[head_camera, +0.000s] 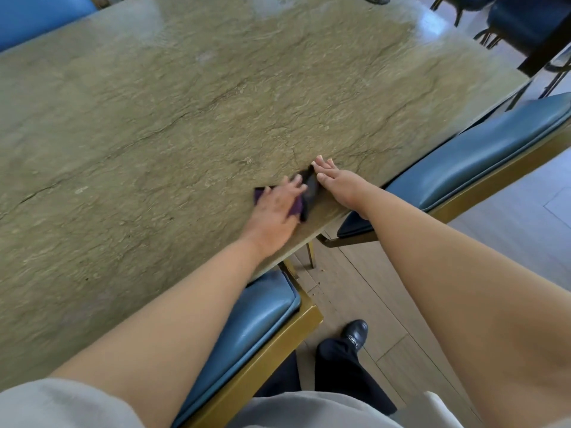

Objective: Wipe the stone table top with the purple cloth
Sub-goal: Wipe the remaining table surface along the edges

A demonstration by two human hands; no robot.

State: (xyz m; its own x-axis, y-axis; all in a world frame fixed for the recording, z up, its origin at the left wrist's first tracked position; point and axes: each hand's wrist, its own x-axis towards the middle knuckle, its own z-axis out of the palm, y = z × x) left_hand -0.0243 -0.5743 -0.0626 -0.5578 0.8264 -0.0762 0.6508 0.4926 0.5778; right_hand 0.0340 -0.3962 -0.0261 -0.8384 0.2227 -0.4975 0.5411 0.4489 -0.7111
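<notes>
The stone table top (185,103) is olive-tan with dark veins and fills most of the head view. A dark purple cloth (309,193) lies near the table's right front edge. My left hand (275,208) presses flat on the cloth, fingers spread, and covers most of it; the hand is motion-blurred. My right hand (333,180) rests just right of the cloth at the table edge, fingers extended, its thumb side touching the cloth's far end.
A blue-cushioned chair with a gold frame (256,329) is tucked under the near edge. A second blue chair (482,156) stands at the right edge. Another blue seat (37,17) shows at far left. My shoe (355,333) is on the wood floor.
</notes>
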